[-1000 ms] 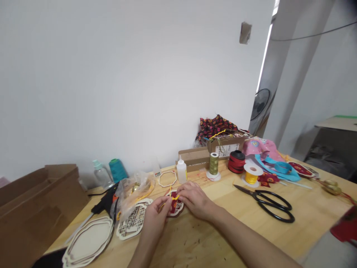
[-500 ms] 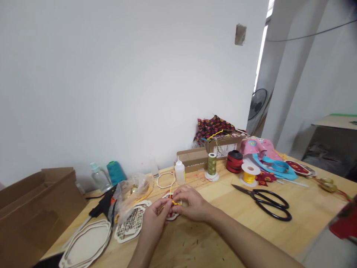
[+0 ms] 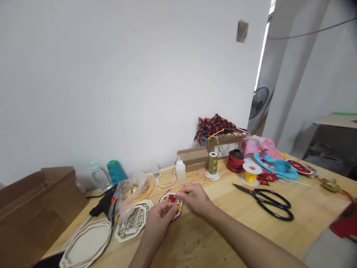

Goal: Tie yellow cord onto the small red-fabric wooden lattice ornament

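A small wooden lattice ornament point(image 3: 172, 198) with a dark red patterned fabric centre lies low over the table between my hands. Knotted yellow cord point(image 3: 180, 207) rests against its right side. My left hand point(image 3: 160, 217) has thumb and forefinger closed at the ornament's lower left edge, close to the cord. Above the upper right edge, the fingers of my right hand point(image 3: 196, 199) are pinched together; whether they grip the cord or the rim is partly hidden. Part of the ornament is covered by my left fingers.
Black-handled scissors point(image 3: 267, 201) lie to the right. Behind stand a glue bottle point(image 3: 180, 172), a green thread spool point(image 3: 212, 163), a red cord spool point(image 3: 235, 161) and a yellow spool point(image 3: 251, 174). Lattice panels point(image 3: 134, 221), plain wooden plates point(image 3: 86, 242) and a cardboard box point(image 3: 39, 208) are left.
The yellow strand stretched upward between my hands is no longer raised. My hands have moved slightly apart, uncovering more of the ornament's red fabric. The view has shifted a little.
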`<state>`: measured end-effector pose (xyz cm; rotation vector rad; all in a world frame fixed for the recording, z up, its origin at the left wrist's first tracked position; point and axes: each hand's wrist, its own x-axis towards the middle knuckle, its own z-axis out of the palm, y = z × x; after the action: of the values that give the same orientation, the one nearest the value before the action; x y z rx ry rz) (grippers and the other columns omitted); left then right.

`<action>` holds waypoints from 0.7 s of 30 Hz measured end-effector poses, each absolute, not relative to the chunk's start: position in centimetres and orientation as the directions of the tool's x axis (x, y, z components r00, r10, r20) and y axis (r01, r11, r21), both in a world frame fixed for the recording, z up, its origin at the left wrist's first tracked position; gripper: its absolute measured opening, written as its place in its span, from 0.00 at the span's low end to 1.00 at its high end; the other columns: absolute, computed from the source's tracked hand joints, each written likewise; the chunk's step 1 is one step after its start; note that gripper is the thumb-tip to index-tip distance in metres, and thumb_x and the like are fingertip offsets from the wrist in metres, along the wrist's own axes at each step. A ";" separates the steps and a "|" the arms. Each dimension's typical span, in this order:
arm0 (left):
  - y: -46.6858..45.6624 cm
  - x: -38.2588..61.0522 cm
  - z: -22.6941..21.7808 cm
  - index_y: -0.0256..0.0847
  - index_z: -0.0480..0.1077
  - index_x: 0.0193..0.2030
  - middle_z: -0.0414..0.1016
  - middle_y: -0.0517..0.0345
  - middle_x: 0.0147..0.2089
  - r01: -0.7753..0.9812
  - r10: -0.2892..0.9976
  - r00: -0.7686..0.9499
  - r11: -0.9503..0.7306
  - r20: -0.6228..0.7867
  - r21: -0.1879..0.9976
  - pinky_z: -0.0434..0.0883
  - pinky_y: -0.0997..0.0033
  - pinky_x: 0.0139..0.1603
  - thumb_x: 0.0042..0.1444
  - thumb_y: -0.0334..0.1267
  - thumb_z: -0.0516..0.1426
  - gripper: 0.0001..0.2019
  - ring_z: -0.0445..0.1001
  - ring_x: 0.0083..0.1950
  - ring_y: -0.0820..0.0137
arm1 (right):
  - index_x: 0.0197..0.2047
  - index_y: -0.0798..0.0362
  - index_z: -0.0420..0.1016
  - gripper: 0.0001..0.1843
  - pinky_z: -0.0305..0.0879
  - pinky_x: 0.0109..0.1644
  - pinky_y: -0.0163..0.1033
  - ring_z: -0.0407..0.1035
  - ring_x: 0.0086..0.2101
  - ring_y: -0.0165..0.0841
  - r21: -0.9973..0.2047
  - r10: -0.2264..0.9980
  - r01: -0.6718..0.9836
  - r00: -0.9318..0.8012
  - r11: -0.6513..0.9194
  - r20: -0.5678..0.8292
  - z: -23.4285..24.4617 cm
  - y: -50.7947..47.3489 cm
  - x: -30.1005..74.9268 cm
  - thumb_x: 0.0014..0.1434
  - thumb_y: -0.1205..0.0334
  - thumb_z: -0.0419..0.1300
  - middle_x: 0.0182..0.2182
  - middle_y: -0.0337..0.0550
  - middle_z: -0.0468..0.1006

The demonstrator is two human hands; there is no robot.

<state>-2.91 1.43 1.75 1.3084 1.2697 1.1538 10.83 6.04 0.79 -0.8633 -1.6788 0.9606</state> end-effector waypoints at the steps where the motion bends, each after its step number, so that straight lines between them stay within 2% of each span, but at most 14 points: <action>1: 1.4 -3.0 1.8 0.35 0.72 0.21 0.67 0.65 0.13 0.101 1.000 0.015 -0.012 0.010 0.995 0.57 0.80 0.20 0.39 0.38 0.59 0.07 0.62 0.18 0.76 | 0.21 0.58 0.73 0.12 0.57 0.26 0.31 0.62 0.22 0.27 -0.904 0.884 0.094 -0.274 0.416 0.378 0.8 6.1 10.9 0.48 0.58 0.56 0.18 0.38 0.70; 8: 1.2 -2.8 2.5 0.35 0.72 0.20 0.69 0.63 0.15 0.062 1.000 -0.008 -0.001 0.002 0.998 0.58 0.79 0.20 0.37 0.39 0.60 0.08 0.63 0.18 0.74 | 0.22 0.59 0.72 0.18 0.55 0.21 0.28 0.58 0.17 0.23 -0.954 0.904 -0.007 -0.317 0.298 0.285 1.0 6.0 10.9 0.50 0.53 0.54 0.17 0.38 0.71; 13: 1.0 -2.6 2.6 0.36 0.70 0.18 0.67 0.65 0.13 0.021 1.000 0.018 0.017 -0.017 1.000 0.57 0.81 0.19 0.37 0.39 0.60 0.08 0.62 0.18 0.77 | 0.22 0.59 0.72 0.18 0.51 0.19 0.28 0.54 0.15 0.22 -0.963 0.917 -0.034 -0.299 0.268 0.265 1.1 6.0 10.8 0.48 0.51 0.55 0.14 0.35 0.66; 18: 1.1 -2.4 1.9 0.36 0.68 0.19 0.64 0.67 0.12 -0.031 0.990 0.092 0.107 -0.104 0.994 0.48 0.84 0.10 0.39 0.42 0.58 0.10 0.54 0.10 0.82 | 0.17 0.59 0.70 0.18 0.52 0.20 0.28 0.55 0.16 0.23 -0.960 0.915 -0.023 -0.297 0.279 0.273 1.6 5.8 11.0 0.46 0.52 0.56 0.13 0.34 0.65; 21: 1.3 -2.4 1.4 0.36 0.68 0.21 0.67 0.65 0.14 -0.061 0.982 0.130 0.142 -0.133 0.988 0.51 0.84 0.09 0.39 0.43 0.59 0.11 0.58 0.11 0.81 | 0.17 0.59 0.71 0.19 0.50 0.18 0.28 0.53 0.14 0.22 -0.960 0.912 -0.003 -0.311 0.281 0.268 2.1 5.6 11.1 0.49 0.53 0.54 0.12 0.34 0.65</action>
<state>-2.37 1.34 1.37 1.1143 1.1286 1.0488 11.11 5.56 2.11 -0.8597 -1.5855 1.1912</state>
